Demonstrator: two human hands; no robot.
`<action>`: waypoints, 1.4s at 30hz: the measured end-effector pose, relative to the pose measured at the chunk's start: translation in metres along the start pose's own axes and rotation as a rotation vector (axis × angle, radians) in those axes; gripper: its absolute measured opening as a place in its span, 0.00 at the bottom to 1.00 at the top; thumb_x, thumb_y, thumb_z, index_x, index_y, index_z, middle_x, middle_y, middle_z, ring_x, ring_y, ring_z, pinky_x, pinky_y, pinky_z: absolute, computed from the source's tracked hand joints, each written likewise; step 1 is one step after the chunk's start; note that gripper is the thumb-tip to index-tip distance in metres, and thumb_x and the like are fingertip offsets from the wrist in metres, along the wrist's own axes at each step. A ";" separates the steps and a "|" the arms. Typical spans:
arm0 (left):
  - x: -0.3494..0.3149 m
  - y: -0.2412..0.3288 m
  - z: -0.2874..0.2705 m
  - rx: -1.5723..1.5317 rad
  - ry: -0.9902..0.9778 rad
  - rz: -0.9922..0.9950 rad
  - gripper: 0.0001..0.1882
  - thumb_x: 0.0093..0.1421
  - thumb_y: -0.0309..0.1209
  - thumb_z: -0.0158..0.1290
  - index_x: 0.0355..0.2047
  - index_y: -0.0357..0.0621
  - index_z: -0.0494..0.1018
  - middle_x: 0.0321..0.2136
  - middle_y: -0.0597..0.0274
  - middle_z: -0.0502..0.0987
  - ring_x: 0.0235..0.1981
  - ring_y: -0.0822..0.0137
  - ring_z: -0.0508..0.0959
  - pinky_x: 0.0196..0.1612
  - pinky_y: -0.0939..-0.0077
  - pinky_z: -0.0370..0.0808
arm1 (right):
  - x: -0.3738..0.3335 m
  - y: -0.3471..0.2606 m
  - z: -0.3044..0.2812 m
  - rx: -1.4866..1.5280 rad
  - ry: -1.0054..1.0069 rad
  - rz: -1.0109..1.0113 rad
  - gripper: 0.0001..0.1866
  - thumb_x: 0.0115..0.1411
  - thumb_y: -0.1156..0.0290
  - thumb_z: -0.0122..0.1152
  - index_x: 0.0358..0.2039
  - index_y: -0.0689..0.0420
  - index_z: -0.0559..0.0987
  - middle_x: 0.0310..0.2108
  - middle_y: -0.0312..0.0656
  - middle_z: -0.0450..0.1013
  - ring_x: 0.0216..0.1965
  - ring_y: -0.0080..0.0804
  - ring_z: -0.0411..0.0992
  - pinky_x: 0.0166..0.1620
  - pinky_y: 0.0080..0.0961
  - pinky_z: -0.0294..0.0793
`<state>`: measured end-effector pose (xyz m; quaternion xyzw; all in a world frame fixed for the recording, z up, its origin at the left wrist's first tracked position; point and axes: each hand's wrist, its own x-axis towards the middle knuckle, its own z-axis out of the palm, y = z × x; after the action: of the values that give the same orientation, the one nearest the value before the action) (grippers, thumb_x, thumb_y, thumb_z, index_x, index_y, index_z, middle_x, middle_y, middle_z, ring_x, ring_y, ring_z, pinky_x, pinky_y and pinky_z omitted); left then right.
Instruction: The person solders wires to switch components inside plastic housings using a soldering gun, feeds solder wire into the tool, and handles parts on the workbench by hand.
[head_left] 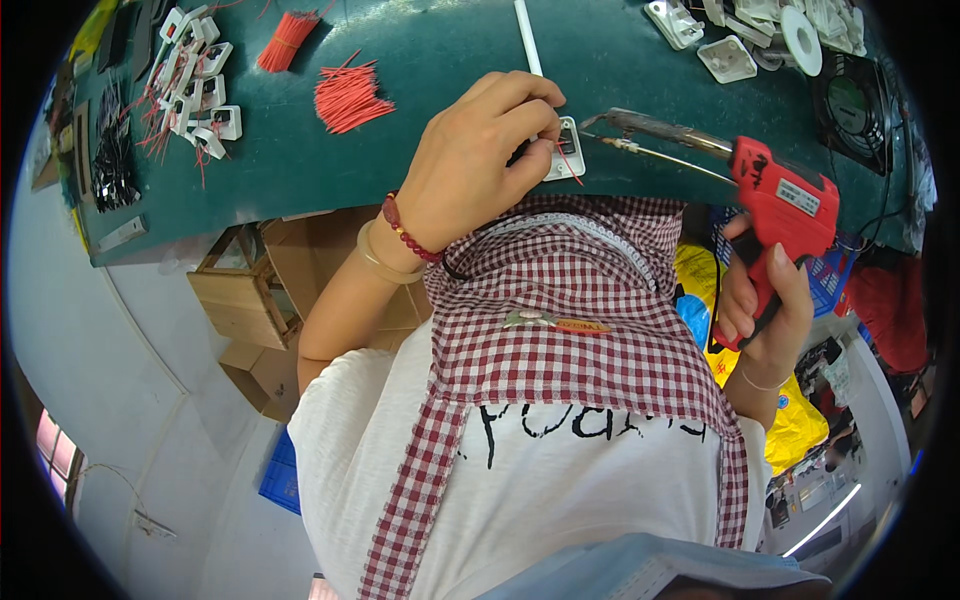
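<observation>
My left hand (pixel 490 135) is closed at the table's near edge, its fingertips against a small white plastic case (pixel 572 160). A thin red wire shows at the case's opening; the fingers hide part of the inside. From behind the hand a slim white rod (pixel 527 38) runs to the far side; I cannot tell whether it joins the case. My right hand (pixel 765 290) is wrapped round the grip of a red soldering gun (pixel 785 195). The gun points left, and its thin metal tip (pixel 592 122) is just right of the case.
Red wire bundles (pixel 345 95) lie left on the green table (pixel 270 165). White cases with red wires (pixel 200 95) and black leads (pixel 115 165) are farther left. At the right are white plastic parts (pixel 727 60), a white spool (pixel 800 42) and a black fan (pixel 850 105).
</observation>
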<state>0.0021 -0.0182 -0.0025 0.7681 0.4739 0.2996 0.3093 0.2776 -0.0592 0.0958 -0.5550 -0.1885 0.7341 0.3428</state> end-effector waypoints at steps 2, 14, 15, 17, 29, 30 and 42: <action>-0.001 0.000 0.000 0.002 -0.006 -0.005 0.03 0.49 0.23 0.53 0.26 0.41 0.71 0.39 0.63 0.76 0.35 0.63 0.75 0.36 0.74 0.73 | -0.001 -0.001 -0.002 0.020 0.006 -0.033 0.22 0.64 0.60 0.47 0.45 0.70 0.68 0.12 0.36 0.61 0.08 0.19 0.59 0.14 0.17 0.65; -0.008 -0.012 -0.050 0.340 0.114 -0.091 0.13 0.49 0.23 0.56 0.37 0.42 0.71 0.40 0.62 0.74 0.40 0.57 0.73 0.41 0.69 0.71 | 0.000 0.004 -0.010 0.108 -0.016 -0.082 0.21 0.65 0.61 0.45 0.45 0.70 0.66 0.12 0.36 0.60 0.08 0.19 0.58 0.13 0.17 0.65; -0.012 -0.017 -0.061 0.603 0.153 -0.094 0.12 0.50 0.24 0.57 0.37 0.43 0.72 0.38 0.62 0.73 0.39 0.57 0.72 0.41 0.68 0.70 | 0.001 0.005 -0.012 0.120 -0.012 -0.098 0.21 0.65 0.61 0.45 0.45 0.70 0.66 0.12 0.36 0.60 0.08 0.19 0.58 0.13 0.17 0.65; -0.022 -0.026 -0.067 0.647 0.124 -0.174 0.10 0.50 0.25 0.57 0.35 0.44 0.72 0.36 0.62 0.73 0.38 0.58 0.71 0.40 0.66 0.68 | 0.001 0.006 -0.014 0.133 -0.013 -0.115 0.21 0.65 0.61 0.44 0.45 0.70 0.66 0.12 0.35 0.59 0.08 0.19 0.58 0.13 0.17 0.64; -0.028 -0.038 -0.079 0.461 0.212 -0.301 0.06 0.50 0.29 0.60 0.27 0.42 0.77 0.32 0.65 0.75 0.38 0.62 0.73 0.37 0.68 0.66 | 0.000 0.010 -0.018 0.165 -0.003 -0.181 0.21 0.66 0.60 0.44 0.45 0.69 0.66 0.12 0.34 0.59 0.08 0.16 0.56 0.12 0.14 0.61; -0.028 -0.040 -0.082 0.388 0.240 -0.262 0.06 0.50 0.29 0.60 0.28 0.42 0.77 0.32 0.65 0.76 0.37 0.63 0.74 0.37 0.69 0.67 | 0.000 0.010 -0.018 0.162 -0.004 -0.183 0.21 0.66 0.60 0.44 0.45 0.69 0.66 0.12 0.34 0.59 0.08 0.16 0.56 0.12 0.14 0.61; -0.014 0.005 -0.035 0.101 0.105 -0.107 0.13 0.57 0.19 0.52 0.43 0.40 0.75 0.25 0.59 0.73 0.27 0.67 0.75 0.31 0.79 0.70 | -0.001 0.017 -0.018 0.199 -0.082 -0.203 0.21 0.66 0.60 0.44 0.48 0.68 0.63 0.14 0.34 0.59 0.08 0.15 0.55 0.11 0.12 0.59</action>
<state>-0.0265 -0.0262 0.0213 0.7396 0.5441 0.2982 0.2607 0.2895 -0.0735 0.0796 -0.4658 -0.1836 0.7329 0.4607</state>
